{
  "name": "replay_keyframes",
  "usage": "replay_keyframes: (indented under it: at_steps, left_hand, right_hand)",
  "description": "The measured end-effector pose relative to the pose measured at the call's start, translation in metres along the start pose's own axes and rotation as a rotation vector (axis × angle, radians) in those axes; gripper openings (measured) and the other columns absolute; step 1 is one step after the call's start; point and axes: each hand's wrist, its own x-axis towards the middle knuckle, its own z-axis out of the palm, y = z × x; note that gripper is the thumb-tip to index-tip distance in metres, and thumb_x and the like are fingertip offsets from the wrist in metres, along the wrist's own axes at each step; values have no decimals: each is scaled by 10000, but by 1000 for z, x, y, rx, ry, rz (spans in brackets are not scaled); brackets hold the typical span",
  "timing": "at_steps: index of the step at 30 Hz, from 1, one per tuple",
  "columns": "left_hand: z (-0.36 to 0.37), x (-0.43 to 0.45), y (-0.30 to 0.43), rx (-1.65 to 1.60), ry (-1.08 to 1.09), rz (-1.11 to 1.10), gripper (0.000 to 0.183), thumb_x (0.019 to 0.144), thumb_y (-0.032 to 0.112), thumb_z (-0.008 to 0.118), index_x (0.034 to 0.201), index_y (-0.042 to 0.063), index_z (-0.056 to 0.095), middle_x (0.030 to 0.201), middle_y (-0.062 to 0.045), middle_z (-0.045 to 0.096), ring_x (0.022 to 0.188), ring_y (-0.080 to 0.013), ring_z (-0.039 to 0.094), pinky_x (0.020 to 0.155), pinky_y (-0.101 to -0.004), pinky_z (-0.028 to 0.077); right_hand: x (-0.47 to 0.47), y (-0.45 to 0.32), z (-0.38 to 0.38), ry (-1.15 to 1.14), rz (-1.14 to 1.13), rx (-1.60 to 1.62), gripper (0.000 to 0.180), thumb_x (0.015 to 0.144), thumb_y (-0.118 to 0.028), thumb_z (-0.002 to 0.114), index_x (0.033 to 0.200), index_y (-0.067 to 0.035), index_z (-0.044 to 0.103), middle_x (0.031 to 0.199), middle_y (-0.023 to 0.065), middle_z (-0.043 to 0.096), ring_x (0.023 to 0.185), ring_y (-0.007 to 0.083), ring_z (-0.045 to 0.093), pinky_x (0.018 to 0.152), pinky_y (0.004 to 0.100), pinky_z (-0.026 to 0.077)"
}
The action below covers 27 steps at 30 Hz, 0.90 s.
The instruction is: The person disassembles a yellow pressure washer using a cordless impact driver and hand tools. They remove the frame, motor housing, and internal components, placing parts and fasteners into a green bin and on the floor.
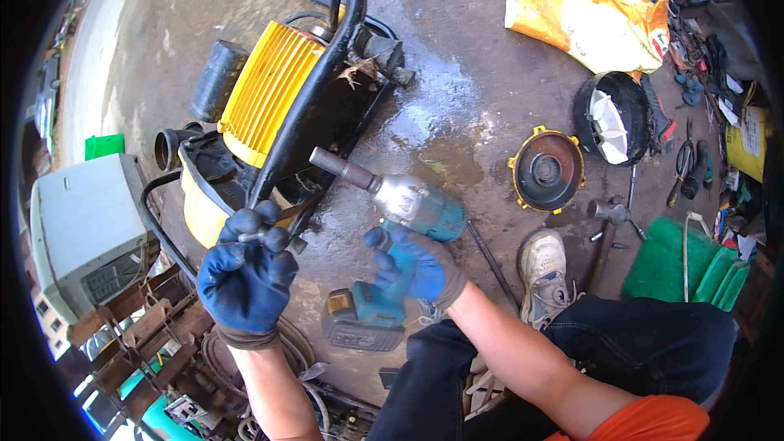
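Note:
My left hand (248, 282), in a blue coated work glove, pinches a small metal bolt (251, 236) between thumb and fingertips. In my right hand (425, 266), gloved the same way, is the handle of a teal cordless impact wrench (416, 205). A long socket (340, 166) on its nose points up and left, and its battery (364, 331) hangs below the handle. Just beyond my hands stands a machine with a yellow finned motor housing (272, 92) inside a black tubular frame (300, 107). My left fingertips overlap the frame's lower end in view; whether they touch it I cannot tell.
A round cover with yellow lugs (546, 170) and a black ring holding a white fan (612, 119) lie to the right. Near my shoe are a hammer (606, 226), a metal bar (493, 263) and a green plastic container (674, 263). Rusty metal parts (147, 324) crowd the lower left.

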Motion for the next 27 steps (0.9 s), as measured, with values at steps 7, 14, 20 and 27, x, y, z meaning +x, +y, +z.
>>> replay_keyframes:
  at_steps: [7, 14, 20, 27]
  left_hand:
    - [61, 56, -68, 448, -62, -39, 503, 974, 232, 599, 1397, 7, 447, 1036, -97, 664, 860, -162, 670, 693, -290, 573]
    - [87, 87, -155, 819, -247, -413, 257, 928, 19, 609, 1180, -26, 636, 971, -104, 687, 814, -142, 670, 667, -244, 574]
    - [88, 92, -232, 762, -472, -599, 272, 904, 18, 611, 1169, -25, 657, 1004, -122, 706, 826, -154, 684, 726, -275, 596]
    - [104, 85, -250, 934, -442, -718, 247, 861, 4, 642, 1095, -66, 680, 944, -152, 710, 757, -185, 698, 692, -289, 608]
  right_hand:
    - [-97, -74, 52, 155, -302, -545, 370, 902, -260, 678, 1121, 34, 625, 892, 99, 653, 676, 155, 566, 596, 322, 466]
    - [-225, -98, 78, 557, -398, -739, 345, 903, -219, 666, 1141, 20, 597, 875, 98, 628, 669, 161, 555, 601, 327, 474]
    - [-295, -91, 49, 595, -382, -637, 335, 953, -209, 593, 1145, 65, 579, 799, 107, 595, 664, 170, 554, 611, 312, 487]
    - [-329, -96, 48, 666, -309, -640, 356, 941, -221, 624, 1151, 66, 602, 806, 87, 599, 688, 146, 571, 593, 293, 496]
